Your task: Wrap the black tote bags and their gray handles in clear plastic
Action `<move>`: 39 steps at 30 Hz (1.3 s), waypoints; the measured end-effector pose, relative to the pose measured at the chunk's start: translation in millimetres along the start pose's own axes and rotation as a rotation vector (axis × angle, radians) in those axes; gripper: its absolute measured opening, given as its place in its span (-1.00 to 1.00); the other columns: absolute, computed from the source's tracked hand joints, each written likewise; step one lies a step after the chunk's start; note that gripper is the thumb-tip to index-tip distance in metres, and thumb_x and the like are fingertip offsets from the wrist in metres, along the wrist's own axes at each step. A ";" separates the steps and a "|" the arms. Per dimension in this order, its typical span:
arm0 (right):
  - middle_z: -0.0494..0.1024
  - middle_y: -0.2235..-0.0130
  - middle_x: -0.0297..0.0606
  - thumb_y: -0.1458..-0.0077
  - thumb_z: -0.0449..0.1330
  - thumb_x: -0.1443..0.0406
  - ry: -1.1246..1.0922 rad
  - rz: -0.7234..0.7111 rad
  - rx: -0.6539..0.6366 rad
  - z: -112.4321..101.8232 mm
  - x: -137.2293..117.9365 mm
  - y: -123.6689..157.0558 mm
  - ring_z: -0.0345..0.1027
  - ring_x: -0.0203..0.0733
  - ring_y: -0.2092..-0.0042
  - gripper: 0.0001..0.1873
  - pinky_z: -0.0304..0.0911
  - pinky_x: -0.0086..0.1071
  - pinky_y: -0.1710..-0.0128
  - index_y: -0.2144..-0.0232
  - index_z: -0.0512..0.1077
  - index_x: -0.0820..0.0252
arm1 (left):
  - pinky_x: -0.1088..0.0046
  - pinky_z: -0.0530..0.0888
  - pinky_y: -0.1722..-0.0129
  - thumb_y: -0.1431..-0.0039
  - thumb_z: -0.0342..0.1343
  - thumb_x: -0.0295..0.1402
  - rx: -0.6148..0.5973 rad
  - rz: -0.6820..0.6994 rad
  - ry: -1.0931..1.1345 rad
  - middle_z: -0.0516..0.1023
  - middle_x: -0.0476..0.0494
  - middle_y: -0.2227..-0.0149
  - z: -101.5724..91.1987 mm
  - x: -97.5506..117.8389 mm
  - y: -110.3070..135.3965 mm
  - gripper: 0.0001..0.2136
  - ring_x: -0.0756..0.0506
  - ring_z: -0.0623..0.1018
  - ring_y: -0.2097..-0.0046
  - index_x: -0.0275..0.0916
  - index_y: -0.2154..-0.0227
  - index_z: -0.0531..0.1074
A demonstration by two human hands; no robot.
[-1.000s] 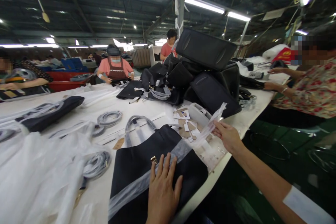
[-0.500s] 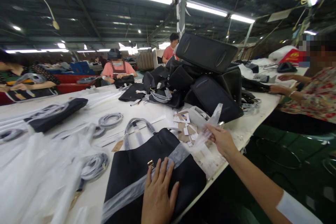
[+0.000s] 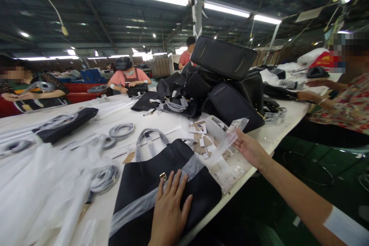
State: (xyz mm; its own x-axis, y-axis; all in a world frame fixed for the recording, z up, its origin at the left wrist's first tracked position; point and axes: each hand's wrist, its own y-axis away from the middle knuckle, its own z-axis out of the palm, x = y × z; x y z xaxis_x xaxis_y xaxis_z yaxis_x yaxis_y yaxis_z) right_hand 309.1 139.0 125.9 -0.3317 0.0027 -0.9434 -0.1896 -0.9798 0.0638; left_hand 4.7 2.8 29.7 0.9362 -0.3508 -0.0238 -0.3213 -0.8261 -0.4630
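Observation:
A black handbag point(image 3: 138, 184) lies flat at the near edge of the table, its wrapped handles point(image 3: 151, 138) pointing away from me. Across its front runs a strip of clear plastic film point(image 3: 135, 205), just below a gold clasp point(image 3: 163, 177). My left hand point(image 3: 170, 203) rests flat on the bag and the film, fingers spread. Off the bag's right side, my right hand point(image 3: 249, 148) pinches a loose strip of clear plastic point(image 3: 229, 140) between thumb and fingers, held above the table. Partly under the handles is a brown tag point(image 3: 128, 157).
A pile of black bags point(image 3: 225, 57) stands at the back centre. Coiled wrapped straps point(image 3: 103, 178) and white plastic sheeting point(image 3: 31, 192) lie to the left. Cardboard scraps point(image 3: 200, 144) lie beyond the bag. Co-workers sit around the table; one person's floral sleeve point(image 3: 346, 105) is at right.
My right hand has moved right and slightly toward me, drawing the plastic strip with it. My left hand stays flat on the bag, and the view has shifted slightly.

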 end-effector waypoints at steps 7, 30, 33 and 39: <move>0.66 0.24 -0.11 -0.06 0.33 0.19 0.039 0.072 -0.046 30.2 49.7 33.3 0.57 -0.06 0.16 -0.77 0.47 -0.22 0.03 0.28 0.56 0.24 | -0.10 0.19 -0.29 -0.35 -0.06 -0.17 -0.068 -0.056 0.084 0.17 -0.04 -0.36 -9.5 4.4 -0.8 -0.50 -0.27 0.22 -0.34 -0.03 -0.32 0.12; 0.65 0.12 -0.17 -0.06 0.28 0.25 -0.062 0.055 -0.016 87.1 32.1 33.0 0.48 -0.05 -0.05 -0.90 0.35 -0.21 -0.13 0.37 0.58 0.13 | 0.17 0.04 -0.38 -0.43 -0.24 -0.21 -0.146 0.040 0.296 0.09 0.05 -0.39 -11.5 7.4 -4.4 -0.54 -0.09 0.07 -0.40 -0.09 -0.34 0.06; 0.65 0.12 -0.19 -0.06 0.29 0.23 -0.046 0.007 -0.035 89.1 34.8 40.0 0.47 -0.03 -0.05 -0.88 0.33 -0.17 -0.15 0.34 0.59 0.11 | 0.16 0.00 -0.38 -0.43 -0.25 -0.26 -0.165 0.062 0.293 0.08 0.02 -0.39 -12.5 8.6 -9.3 -0.54 -0.12 0.06 -0.40 -0.12 -0.34 0.05; 0.59 -0.01 -0.24 -0.21 0.17 0.11 0.583 -0.349 -0.325 96.6 72.6 80.4 0.41 0.03 -0.11 -0.68 0.22 -0.07 -0.23 0.09 0.58 0.07 | 0.12 0.02 -0.37 -0.37 -0.13 -0.25 -0.171 0.081 0.299 0.08 -0.06 -0.39 -13.3 12.8 -17.7 -0.49 -0.16 0.08 -0.39 -0.15 -0.34 0.05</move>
State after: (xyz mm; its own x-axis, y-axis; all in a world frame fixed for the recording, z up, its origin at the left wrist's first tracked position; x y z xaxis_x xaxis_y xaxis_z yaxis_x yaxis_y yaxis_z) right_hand 180.5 79.8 94.0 0.2580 0.3062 -0.9163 0.1185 -0.9513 -0.2845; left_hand 20.5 7.1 49.3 0.8315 -0.5112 0.2173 -0.4362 -0.8432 -0.3142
